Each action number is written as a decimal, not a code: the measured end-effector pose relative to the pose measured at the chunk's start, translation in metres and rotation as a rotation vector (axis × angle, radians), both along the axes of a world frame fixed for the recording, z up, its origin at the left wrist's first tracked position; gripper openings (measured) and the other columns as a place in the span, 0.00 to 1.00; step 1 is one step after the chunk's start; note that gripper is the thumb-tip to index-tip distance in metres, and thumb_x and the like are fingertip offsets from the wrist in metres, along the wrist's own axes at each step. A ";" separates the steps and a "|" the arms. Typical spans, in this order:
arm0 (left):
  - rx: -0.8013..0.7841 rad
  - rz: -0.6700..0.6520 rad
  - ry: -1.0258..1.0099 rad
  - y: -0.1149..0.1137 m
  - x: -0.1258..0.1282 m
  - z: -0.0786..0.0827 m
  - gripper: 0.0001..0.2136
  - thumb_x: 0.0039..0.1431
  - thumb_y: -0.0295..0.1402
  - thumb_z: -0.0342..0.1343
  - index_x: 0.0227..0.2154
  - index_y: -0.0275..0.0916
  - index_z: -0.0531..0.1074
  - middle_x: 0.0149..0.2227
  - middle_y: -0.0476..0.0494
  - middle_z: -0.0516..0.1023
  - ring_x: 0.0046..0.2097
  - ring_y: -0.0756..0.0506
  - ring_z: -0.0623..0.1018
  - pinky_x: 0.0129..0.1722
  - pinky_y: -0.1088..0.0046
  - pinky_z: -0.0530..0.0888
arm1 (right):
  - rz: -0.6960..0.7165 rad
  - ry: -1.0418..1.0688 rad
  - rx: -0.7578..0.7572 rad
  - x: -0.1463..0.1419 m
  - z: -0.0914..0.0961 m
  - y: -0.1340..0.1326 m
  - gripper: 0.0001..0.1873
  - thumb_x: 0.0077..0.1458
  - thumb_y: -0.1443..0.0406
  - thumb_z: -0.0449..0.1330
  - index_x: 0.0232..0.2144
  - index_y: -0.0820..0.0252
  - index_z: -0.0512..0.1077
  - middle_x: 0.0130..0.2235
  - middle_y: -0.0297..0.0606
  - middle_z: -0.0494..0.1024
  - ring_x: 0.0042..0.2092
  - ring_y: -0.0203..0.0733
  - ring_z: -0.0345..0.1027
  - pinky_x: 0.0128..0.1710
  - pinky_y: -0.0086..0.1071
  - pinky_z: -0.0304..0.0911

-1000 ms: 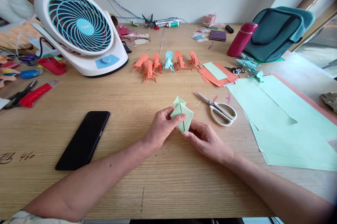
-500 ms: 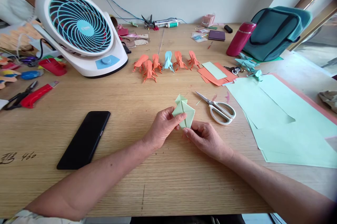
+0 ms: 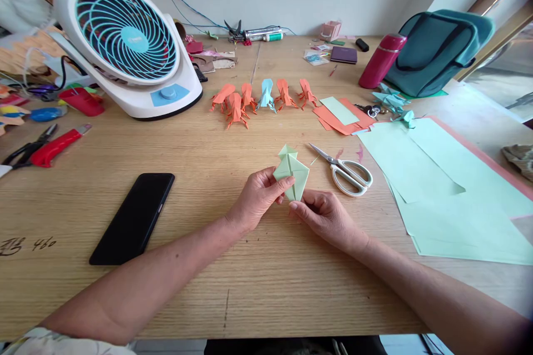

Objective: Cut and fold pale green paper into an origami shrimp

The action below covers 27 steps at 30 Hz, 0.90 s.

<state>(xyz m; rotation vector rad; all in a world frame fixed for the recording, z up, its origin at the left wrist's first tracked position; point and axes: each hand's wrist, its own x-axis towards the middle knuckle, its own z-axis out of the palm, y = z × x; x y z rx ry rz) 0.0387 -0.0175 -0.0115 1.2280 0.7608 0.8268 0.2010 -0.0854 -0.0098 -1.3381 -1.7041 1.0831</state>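
Note:
A half-folded piece of light green paper (image 3: 292, 172) is held just above the wooden table (image 3: 208, 155), near its middle. My left hand (image 3: 256, 199) pinches its left edge between thumb and fingers. My right hand (image 3: 327, 219) grips its lower tip from the right with the fingers curled. A row of finished paper figures (image 3: 260, 96), orange with one light blue, stands farther back on the table.
White-handled scissors (image 3: 347, 173) lie right of the hands. Large green paper sheets (image 3: 449, 188) cover the right side. A black phone (image 3: 134, 216) lies at the left, a white fan (image 3: 125, 44) behind it. A red bottle (image 3: 381, 60) and teal bag (image 3: 437, 49) stand at the back right.
The folded green paper has shifted slightly right and turned a little between my hands. Both hands keep their grip and have barely moved.

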 end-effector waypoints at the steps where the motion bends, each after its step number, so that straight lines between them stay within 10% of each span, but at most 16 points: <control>1: 0.006 0.008 0.002 0.000 0.000 0.000 0.16 0.55 0.44 0.64 0.27 0.36 0.69 0.24 0.53 0.67 0.25 0.54 0.65 0.25 0.78 0.64 | 0.003 0.018 0.003 0.000 0.000 0.000 0.24 0.62 0.50 0.56 0.22 0.60 0.64 0.22 0.29 0.60 0.25 0.33 0.52 0.26 0.31 0.47; 8: 0.069 0.065 0.034 0.000 -0.001 0.003 0.15 0.52 0.41 0.66 0.25 0.37 0.68 0.21 0.56 0.60 0.23 0.55 0.60 0.21 0.79 0.58 | -0.234 0.194 0.259 0.013 -0.001 0.008 0.09 0.65 0.60 0.56 0.34 0.57 0.67 0.30 0.32 0.67 0.30 0.34 0.58 0.30 0.30 0.57; 13: 0.232 0.026 0.097 0.000 -0.002 0.004 0.14 0.56 0.39 0.64 0.24 0.36 0.68 0.20 0.56 0.61 0.23 0.56 0.60 0.21 0.79 0.58 | -0.156 -0.136 0.552 0.020 0.005 0.011 0.11 0.61 0.69 0.58 0.46 0.56 0.68 0.31 0.31 0.66 0.31 0.35 0.61 0.34 0.33 0.61; 27: 0.091 0.037 0.102 0.000 -0.002 -0.001 0.19 0.55 0.48 0.63 0.24 0.36 0.68 0.18 0.54 0.67 0.19 0.55 0.67 0.19 0.79 0.66 | -0.138 0.001 0.312 0.020 0.005 0.010 0.08 0.62 0.60 0.61 0.36 0.55 0.64 0.34 0.33 0.68 0.34 0.36 0.64 0.35 0.33 0.63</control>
